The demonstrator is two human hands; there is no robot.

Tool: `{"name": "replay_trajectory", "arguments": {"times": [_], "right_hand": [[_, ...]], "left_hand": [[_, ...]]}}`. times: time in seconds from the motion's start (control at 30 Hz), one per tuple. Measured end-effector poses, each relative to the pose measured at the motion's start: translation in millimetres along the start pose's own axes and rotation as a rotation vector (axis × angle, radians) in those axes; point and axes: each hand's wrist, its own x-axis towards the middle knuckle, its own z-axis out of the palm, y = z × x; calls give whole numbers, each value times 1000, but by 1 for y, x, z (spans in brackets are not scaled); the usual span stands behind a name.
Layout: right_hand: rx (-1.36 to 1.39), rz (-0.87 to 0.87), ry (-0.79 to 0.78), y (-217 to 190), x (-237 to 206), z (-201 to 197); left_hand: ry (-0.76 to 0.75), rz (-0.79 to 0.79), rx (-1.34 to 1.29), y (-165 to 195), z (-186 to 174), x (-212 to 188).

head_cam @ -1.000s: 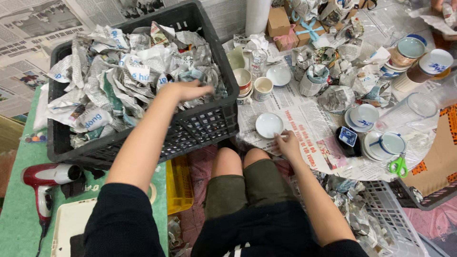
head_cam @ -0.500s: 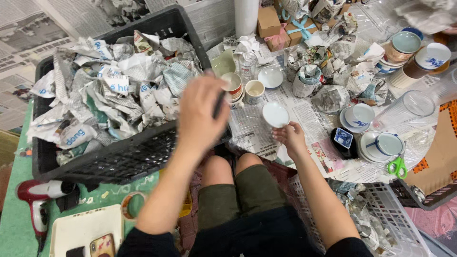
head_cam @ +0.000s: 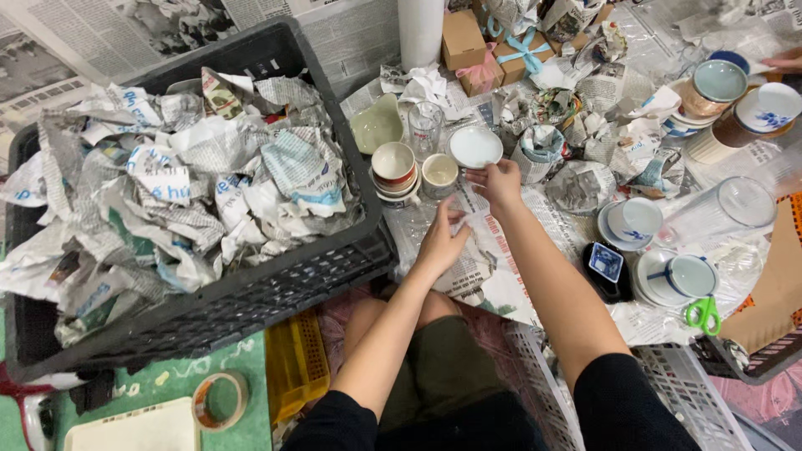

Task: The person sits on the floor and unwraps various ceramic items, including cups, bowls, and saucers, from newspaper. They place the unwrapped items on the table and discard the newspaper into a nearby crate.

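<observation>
One small white saucer (head_cam: 474, 145) is sitting on the newspaper-covered table (head_cam: 535, 292), far from the person, with the right hand (head_cam: 499, 184) gripping its near edge. Just nearer, the left hand (head_cam: 443, 240) is lying with fingers released, flat on newspaper. Stacked cups (head_cam: 394, 169) are standing left of the saucer, beside a black crate (head_cam: 276, 284) full of crumpled paper.

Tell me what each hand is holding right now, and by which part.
The right hand holds a small white saucer by its near rim. The left hand holds nothing; it rests on the newspaper sheet.
</observation>
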Motion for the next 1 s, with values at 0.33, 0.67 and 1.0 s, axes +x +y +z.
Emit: {"name": "replay_trajectory", "arguments": {"times": [0.33, 0.67, 1.0], "right_hand": [[-54, 8, 35, 5, 37, 11], [-45, -57, 22, 14, 41, 12], [-162, -219, 161, 19, 36, 19]], "left_hand": [[36, -24, 132, -34, 5, 42], [30, -25, -30, -50, 7, 46], [-3, -56, -11, -52, 4, 44]]}}
